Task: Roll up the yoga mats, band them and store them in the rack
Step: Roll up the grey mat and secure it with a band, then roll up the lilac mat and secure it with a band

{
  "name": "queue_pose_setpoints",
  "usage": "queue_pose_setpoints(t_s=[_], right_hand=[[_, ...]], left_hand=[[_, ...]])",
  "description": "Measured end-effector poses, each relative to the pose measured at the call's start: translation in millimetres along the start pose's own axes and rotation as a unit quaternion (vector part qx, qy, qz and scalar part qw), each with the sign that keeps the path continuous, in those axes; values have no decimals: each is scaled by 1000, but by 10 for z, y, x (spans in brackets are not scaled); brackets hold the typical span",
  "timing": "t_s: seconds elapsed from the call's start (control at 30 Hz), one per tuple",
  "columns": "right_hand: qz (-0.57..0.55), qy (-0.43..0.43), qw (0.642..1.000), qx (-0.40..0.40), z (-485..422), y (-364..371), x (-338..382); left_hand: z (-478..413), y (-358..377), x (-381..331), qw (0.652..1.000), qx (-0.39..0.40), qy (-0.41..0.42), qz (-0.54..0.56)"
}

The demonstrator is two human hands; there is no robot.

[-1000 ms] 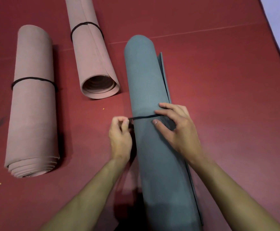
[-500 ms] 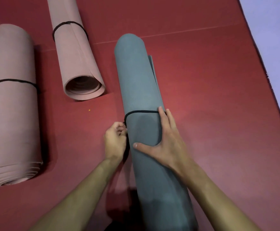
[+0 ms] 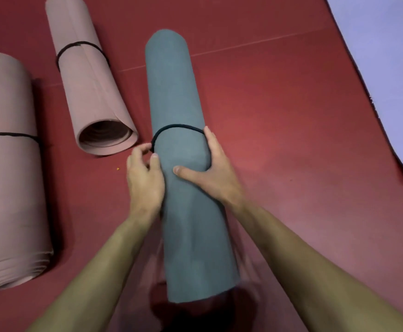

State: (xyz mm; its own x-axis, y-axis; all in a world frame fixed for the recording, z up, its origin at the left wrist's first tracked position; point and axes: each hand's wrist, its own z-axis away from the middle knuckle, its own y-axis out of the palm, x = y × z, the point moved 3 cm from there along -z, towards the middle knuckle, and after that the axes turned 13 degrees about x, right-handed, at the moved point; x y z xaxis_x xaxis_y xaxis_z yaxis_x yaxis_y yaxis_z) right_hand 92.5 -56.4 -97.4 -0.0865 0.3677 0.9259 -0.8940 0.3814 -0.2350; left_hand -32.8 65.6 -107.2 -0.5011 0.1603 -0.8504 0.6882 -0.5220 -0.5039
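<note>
teal mat (image 3: 181,97): rolled, lying centre frame on red floor (image 3: 291,140). band (image 3: 178,127) round its middle. left hand (image 3: 145,180) pinches band at mat's left side. right hand (image 3: 213,171) curls round mat, thumb across top. pink roll (image 3: 8,164) far left, second pink roll (image 3: 90,87) upper left, both banded. lilac mat (image 3: 387,68) upper right.

The teal mat (image 3: 178,87) is seen to be matt foam with a fine grainy surface. The thin black band (image 3: 178,126) is made of dull elastic cord. The open-ended pink mat (image 3: 87,87) and the wider pink mat (image 3: 6,176) are made of like matt foam; the red floor (image 3: 279,116) is finished smooth and faintly sheened
</note>
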Motion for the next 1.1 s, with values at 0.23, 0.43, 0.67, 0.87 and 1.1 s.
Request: queue_pose_setpoints(t_s=[0.23,0.43,0.67,0.87,1.1], right_hand=[[65,-16,998,21,-55,114,-45],[91,-1,994,-59,439,-227,-257],[87,32,984,-152,1475,-862,-605],[74,185,953,-228,2630,-1156,-1173],[127,149,939,-284,3288,-1405,-1580]], left_hand=[[229,203,-368,967,104,151,-175],[435,587,-702,922,167,183,-297],[1260,1688,-1257,866,258,340,-259],[2380,2589,-1418,799,397,393,-224],[2879,2970,-1352,755,500,369,-210]])
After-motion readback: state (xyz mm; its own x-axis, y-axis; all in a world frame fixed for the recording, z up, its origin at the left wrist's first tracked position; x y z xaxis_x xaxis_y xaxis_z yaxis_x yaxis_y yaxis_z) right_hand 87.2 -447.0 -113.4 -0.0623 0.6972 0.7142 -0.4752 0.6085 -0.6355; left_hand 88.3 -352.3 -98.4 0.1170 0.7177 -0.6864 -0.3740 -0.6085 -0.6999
